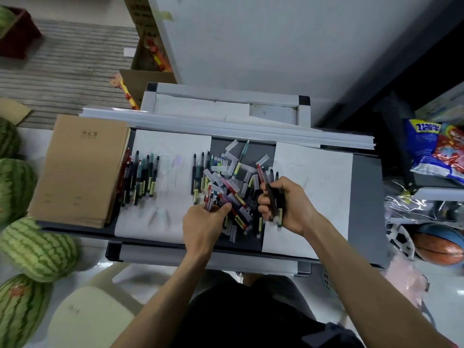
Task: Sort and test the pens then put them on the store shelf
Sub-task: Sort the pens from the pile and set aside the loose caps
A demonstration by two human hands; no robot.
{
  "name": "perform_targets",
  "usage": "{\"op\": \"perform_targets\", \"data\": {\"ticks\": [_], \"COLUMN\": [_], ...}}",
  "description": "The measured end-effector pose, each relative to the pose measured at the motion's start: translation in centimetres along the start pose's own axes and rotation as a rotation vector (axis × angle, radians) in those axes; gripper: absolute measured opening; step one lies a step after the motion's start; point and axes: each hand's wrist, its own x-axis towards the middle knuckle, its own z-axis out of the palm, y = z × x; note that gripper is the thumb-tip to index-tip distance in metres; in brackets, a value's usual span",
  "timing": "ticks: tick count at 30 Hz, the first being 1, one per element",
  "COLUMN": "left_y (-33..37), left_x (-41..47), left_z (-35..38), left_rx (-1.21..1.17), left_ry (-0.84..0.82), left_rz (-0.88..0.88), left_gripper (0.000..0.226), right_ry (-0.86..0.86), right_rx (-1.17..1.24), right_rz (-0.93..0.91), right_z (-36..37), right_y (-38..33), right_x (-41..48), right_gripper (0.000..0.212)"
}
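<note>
A loose pile of pens and clear caps lies in the middle of the grey table. My left hand reaches into the near edge of the pile and pinches a pen there. My right hand grips a bundle of dark pens just right of the pile. A sorted row of dark pens lies at the left on a white paper sheet. A short row of pens sits at the pile's left edge.
A stack of brown notebooks sits at the table's left end. Another white sheet covers the right part. Watermelons lie on the floor at left, snack bags and balls at right. A cardboard box stands behind.
</note>
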Motion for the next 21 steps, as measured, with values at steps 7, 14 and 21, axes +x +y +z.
{"op": "perform_targets", "data": {"ticks": [7,14,21], "left_y": [-0.3,-0.4,-0.4], "left_x": [0.3,1.2,1.5], "left_z": [1.5,1.3,-1.8], "left_rx": [-0.023,-0.412,-0.907], "left_ry": [0.077,-0.010,-0.329], "left_rz": [0.063,-0.092,-0.274], "left_gripper": [0.035,0.025,0.030], "right_ry": [-0.010,0.054,0.015], "right_rx": [-0.188,-0.284,-0.233], "right_rz": [0.011,-0.050,-0.140], "right_z": [-0.1,0.1,2.2], "right_y": [0.8,1.9,2.7], "right_x": [0.2,0.4,0.9], "right_gripper": [0.019,0.028,0.019]}}
